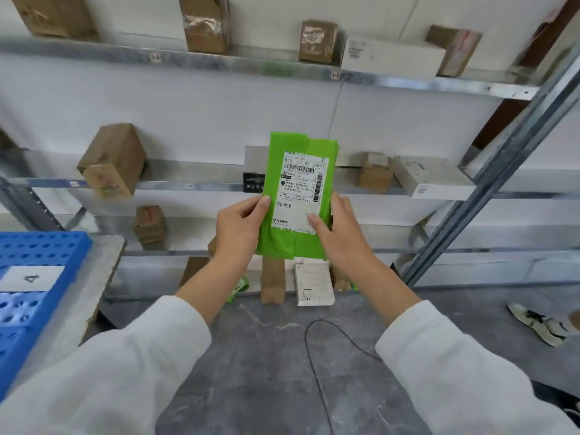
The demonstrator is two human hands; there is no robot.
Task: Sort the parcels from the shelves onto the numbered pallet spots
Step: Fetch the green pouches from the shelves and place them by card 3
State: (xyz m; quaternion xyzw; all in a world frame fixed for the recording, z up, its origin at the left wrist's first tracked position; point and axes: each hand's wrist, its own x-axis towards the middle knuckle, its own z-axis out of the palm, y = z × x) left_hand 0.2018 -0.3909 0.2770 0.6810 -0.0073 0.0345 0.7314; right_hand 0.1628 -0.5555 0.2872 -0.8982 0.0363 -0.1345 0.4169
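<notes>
Both arms stretch forward, white sleeves [131, 356] stopping short of the wrists, forearms angling inward. The left hand [241, 222] grips the green parcel [279, 243] at its left edge. The right hand [340, 235] clasps the right edge, thumb flat across the front, fingers behind.

Brown cartons [205, 25] and white boxes [392, 58] are kept on metal shelves [188, 185] at 12 o'clock; a blue pallet [37, 246] is seen at 9 o'clock.

Below you, a thin black cable [317, 350] looped across the grey marbled floor [251, 372]. 1 white-and-black shoe [536, 323] lay to your right, and a white wall [188, 102] stood ahead.
</notes>
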